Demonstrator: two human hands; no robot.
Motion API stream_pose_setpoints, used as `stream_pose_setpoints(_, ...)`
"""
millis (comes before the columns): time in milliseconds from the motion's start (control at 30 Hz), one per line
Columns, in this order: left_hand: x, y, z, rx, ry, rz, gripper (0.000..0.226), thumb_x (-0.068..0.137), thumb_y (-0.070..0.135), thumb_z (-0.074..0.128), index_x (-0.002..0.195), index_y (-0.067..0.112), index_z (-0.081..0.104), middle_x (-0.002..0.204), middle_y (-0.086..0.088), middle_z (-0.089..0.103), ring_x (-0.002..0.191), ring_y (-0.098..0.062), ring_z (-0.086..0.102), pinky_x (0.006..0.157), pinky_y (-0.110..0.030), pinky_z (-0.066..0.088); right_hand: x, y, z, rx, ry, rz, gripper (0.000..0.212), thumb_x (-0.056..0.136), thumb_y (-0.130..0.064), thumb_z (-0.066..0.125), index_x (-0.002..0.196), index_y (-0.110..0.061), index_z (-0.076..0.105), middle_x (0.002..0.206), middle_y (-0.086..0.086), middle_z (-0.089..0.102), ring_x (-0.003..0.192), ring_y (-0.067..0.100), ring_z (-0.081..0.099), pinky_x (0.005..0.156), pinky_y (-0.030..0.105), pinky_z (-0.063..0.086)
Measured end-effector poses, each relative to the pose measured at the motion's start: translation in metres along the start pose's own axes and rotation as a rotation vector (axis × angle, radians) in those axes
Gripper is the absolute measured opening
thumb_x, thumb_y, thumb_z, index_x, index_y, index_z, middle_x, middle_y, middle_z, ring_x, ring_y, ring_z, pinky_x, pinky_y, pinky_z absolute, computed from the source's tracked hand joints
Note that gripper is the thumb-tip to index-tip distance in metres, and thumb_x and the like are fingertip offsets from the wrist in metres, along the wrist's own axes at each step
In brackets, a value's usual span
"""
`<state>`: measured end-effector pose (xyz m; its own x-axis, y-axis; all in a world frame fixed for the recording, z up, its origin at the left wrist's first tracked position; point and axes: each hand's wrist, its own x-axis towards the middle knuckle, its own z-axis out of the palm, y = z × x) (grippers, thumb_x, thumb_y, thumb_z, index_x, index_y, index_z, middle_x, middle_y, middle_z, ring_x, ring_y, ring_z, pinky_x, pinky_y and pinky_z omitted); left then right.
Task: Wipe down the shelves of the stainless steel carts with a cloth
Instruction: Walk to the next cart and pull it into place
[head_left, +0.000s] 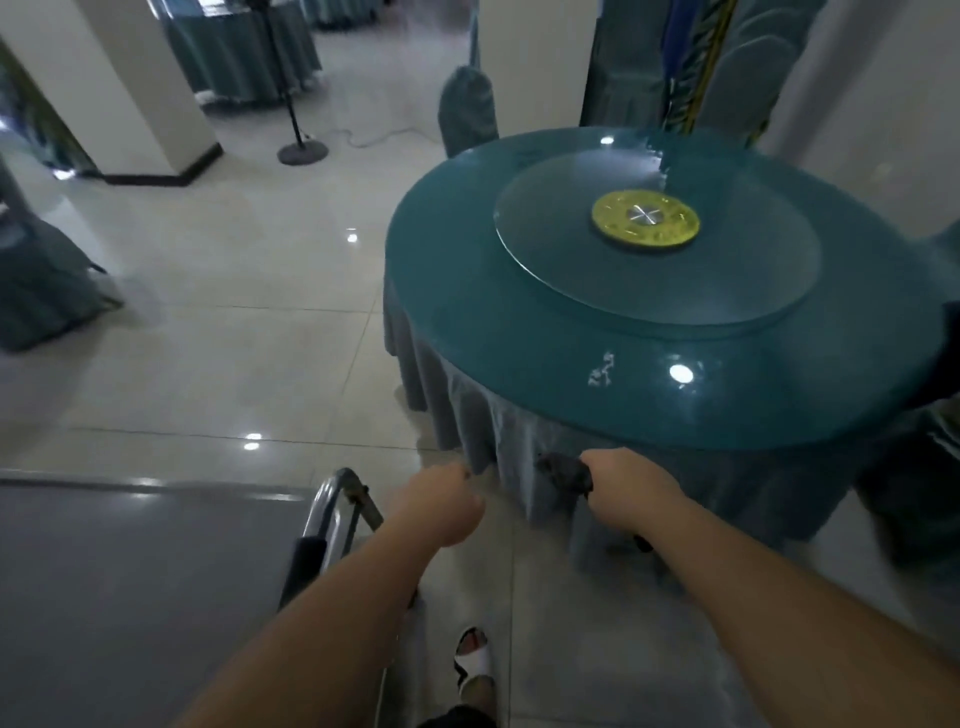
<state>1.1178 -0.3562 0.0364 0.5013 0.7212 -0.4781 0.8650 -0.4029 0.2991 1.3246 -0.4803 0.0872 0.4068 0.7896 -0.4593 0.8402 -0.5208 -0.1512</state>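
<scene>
The stainless steel cart (130, 571) fills the lower left, its flat grey top shelf toward me and its chrome handle bar (332, 499) at the right end. My left hand (441, 506) is a closed fist just right of that handle, apart from it, with nothing visible in it. My right hand (621, 488) is closed around a dark cloth (563, 473), which bunches out to the left of my fingers. Both hands hover in front of the skirt of the round table.
A round table (519, 332) with a teal cover, glass turntable (753, 291) and pleated skirt stands directly ahead on the right. A covered chair (465, 111), a white pillar (124, 88), a floor stand (301, 150) and more covered furniture (41, 291) surround the shiny tiled floor. My sandalled foot (474, 662) is below.
</scene>
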Motion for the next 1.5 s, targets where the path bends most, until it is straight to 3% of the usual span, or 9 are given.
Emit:
stream_pose_setpoints(100, 0.042, -0.002, -0.026, 0.004, 0.005, 0.005, 0.051, 0.099, 0.039, 0.049, 0.147, 0.023, 0.052, 0.142, -0.007, 0.059, 0.123, -0.029, 0.061, 0.091, -0.036, 0.047, 0.047, -0.01, -0.029, -0.022, 0.013, -0.01, 0.013, 0.091, -0.011, 0.051, 0.095, -0.023, 0.055, 0.102, 0.003, 0.063, 0.091, 0.025, 0.062, 0.077, 0.039, 0.055)
stream_pose_setpoints(200, 0.086, -0.008, -0.058, 0.01, 0.033, -0.02, 0.05, 0.097, 0.046, 0.05, 0.141, 0.023, 0.054, 0.134, -0.005, 0.061, 0.117, -0.028, 0.062, 0.099, -0.045, 0.055, 0.099, -0.02, -0.05, 0.022, 0.046, -0.006, 0.014, 0.09, -0.011, 0.051, 0.091, -0.024, 0.054, 0.093, 0.001, 0.061, 0.082, 0.023, 0.061, 0.073, 0.041, 0.056)
stream_pose_setpoints(367, 0.144, -0.02, -0.093, -0.02, 0.04, -0.091, 0.038, 0.099, 0.044, 0.054, 0.131, 0.023, 0.058, 0.117, -0.004, 0.064, 0.105, -0.026, 0.063, 0.094, -0.045, 0.058, 0.174, -0.037, -0.072, 0.026, 0.072, -0.064, 0.014, 0.089, -0.01, 0.047, 0.09, -0.024, 0.05, 0.086, 0.002, 0.058, 0.076, 0.025, 0.058, 0.069, 0.042, 0.056)
stream_pose_setpoints(767, 0.284, -0.034, -0.181, -0.039, 0.141, -0.386, 0.04, 0.098, 0.043, 0.056, 0.133, 0.024, 0.061, 0.119, -0.002, 0.068, 0.091, -0.022, 0.062, 0.079, -0.038, 0.056, 0.387, -0.076, -0.159, -0.066, 0.02, -0.285, 0.013, 0.094, -0.012, 0.046, 0.095, -0.023, 0.054, 0.086, -0.001, 0.059, 0.073, 0.02, 0.059, 0.054, 0.033, 0.04)
stream_pose_setpoints(867, 0.307, -0.04, -0.199, -0.038, 0.149, -0.431, 0.042, 0.101, 0.044, 0.054, 0.138, 0.024, 0.057, 0.127, -0.002, 0.065, 0.092, -0.02, 0.055, 0.075, -0.036, 0.045, 0.422, -0.096, -0.182, -0.104, 0.032, -0.335, 0.014, 0.093, -0.012, 0.046, 0.096, -0.022, 0.054, 0.086, -0.002, 0.058, 0.074, 0.019, 0.058, 0.053, 0.033, 0.039)
stream_pose_setpoints(1000, 0.326, -0.054, -0.218, -0.055, 0.14, -0.485, 0.047, 0.103, 0.044, 0.055, 0.145, 0.024, 0.052, 0.135, -0.004, 0.062, 0.103, -0.022, 0.059, 0.08, -0.035, 0.047, 0.456, -0.125, -0.193, -0.123, 0.004, -0.406, 0.013, 0.093, -0.011, 0.045, 0.096, -0.021, 0.053, 0.086, -0.001, 0.058, 0.072, 0.019, 0.056, 0.052, 0.032, 0.036)
stream_pose_setpoints(1100, 0.34, -0.076, -0.237, -0.06, 0.122, -0.508, 0.051, 0.102, 0.043, 0.051, 0.149, 0.022, 0.049, 0.141, -0.006, 0.059, 0.12, -0.028, 0.06, 0.092, -0.042, 0.05, 0.477, -0.153, -0.196, -0.145, -0.016, -0.458, 0.01, 0.093, -0.012, 0.048, 0.095, -0.021, 0.051, 0.086, -0.002, 0.056, 0.075, 0.019, 0.057, 0.054, 0.032, 0.036)
stream_pose_setpoints(1267, 0.371, -0.133, -0.262, -0.079, 0.069, -0.542, 0.051, 0.101, 0.041, 0.048, 0.149, 0.022, 0.05, 0.143, -0.006, 0.058, 0.125, -0.03, 0.058, 0.099, -0.045, 0.05, 0.515, -0.218, -0.192, -0.196, -0.047, -0.508, 0.011, 0.094, -0.014, 0.05, 0.093, -0.024, 0.048, 0.084, -0.006, 0.052, 0.071, 0.015, 0.052, 0.052, 0.031, 0.035)
stream_pose_setpoints(1500, 0.416, -0.255, -0.304, -0.137, 0.044, -0.569, 0.048, 0.103, 0.041, 0.048, 0.146, 0.022, 0.051, 0.141, -0.006, 0.058, 0.124, -0.031, 0.058, 0.094, -0.043, 0.048, 0.581, -0.368, -0.18, -0.311, -0.112, -0.583, 0.016, 0.091, -0.012, 0.051, 0.098, -0.025, 0.047, 0.09, -0.004, 0.053, 0.079, 0.021, 0.055, 0.055, 0.031, 0.036)
